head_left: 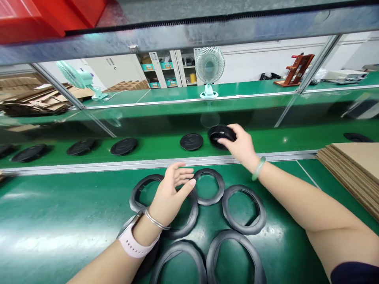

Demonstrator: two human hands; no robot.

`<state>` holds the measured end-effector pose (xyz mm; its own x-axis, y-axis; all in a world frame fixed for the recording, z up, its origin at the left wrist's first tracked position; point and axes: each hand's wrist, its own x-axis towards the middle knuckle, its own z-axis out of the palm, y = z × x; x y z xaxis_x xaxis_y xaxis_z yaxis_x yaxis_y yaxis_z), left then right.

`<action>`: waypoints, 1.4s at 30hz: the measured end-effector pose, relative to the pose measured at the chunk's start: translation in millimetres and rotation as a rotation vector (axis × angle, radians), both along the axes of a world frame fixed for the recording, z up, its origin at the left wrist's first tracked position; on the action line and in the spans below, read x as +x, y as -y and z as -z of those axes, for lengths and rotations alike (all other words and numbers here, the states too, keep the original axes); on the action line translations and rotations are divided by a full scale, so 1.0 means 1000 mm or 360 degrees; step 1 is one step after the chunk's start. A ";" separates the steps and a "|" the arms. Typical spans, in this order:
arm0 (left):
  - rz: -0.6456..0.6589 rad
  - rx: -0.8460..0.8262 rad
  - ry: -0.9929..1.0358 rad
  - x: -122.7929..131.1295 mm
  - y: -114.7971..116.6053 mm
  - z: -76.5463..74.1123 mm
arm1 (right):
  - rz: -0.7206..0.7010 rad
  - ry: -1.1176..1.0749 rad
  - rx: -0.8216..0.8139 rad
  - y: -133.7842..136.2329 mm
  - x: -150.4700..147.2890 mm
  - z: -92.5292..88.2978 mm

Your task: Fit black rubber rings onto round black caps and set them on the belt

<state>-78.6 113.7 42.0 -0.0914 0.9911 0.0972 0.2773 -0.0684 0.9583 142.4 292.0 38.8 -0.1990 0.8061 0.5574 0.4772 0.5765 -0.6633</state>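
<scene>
My right hand (241, 145) grips a round black part (217, 137) by its rim, tilted over the green belt (156, 148) behind the metal rail. Just left of it a flat black disc (191, 141) lies on the belt. My left hand (173, 191) is held above the bench with its fingers apart and nothing in them. Below and around it, several grey-black rings lie on the green bench, among them one ring (221, 187) between my hands, another ring (262, 217) to the right and a ring (257, 256) nearer to me.
More black discs (123, 146) lie on the belt to the left. Stacked cardboard (352, 173) stands at the right. A metal shelf beam (189, 31) with a red bin (38, 19) crosses overhead. Beyond the belt are two fans, one fan (209, 67) in the middle, and a brown stand (299, 70).
</scene>
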 end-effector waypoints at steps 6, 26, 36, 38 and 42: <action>0.0616 0.0095 -0.0793 0.005 0.006 0.001 | 0.0308 0.1291 0.0127 -0.048 0.036 0.030; 0.0386 -0.0509 0.0806 0.008 0.001 -0.008 | 0.0050 0.0879 0.0238 -0.042 0.016 0.046; 0.0443 -0.0558 0.0768 0.012 0.001 -0.011 | -0.0070 0.0761 0.0158 -0.045 0.016 0.047; 0.0494 -0.0590 0.0634 0.011 0.002 -0.011 | -0.0078 0.0763 0.0159 -0.045 0.016 0.046; 0.0500 -0.0597 0.0277 0.006 -0.001 0.003 | -0.0086 0.0825 0.0185 -0.044 0.016 0.041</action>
<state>-72.3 114.7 39.2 0.2332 0.9370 -0.2600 0.1328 0.2342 0.9631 158.6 335.8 -2.0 -0.5116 0.7259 0.4596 0.6930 0.6649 -0.2787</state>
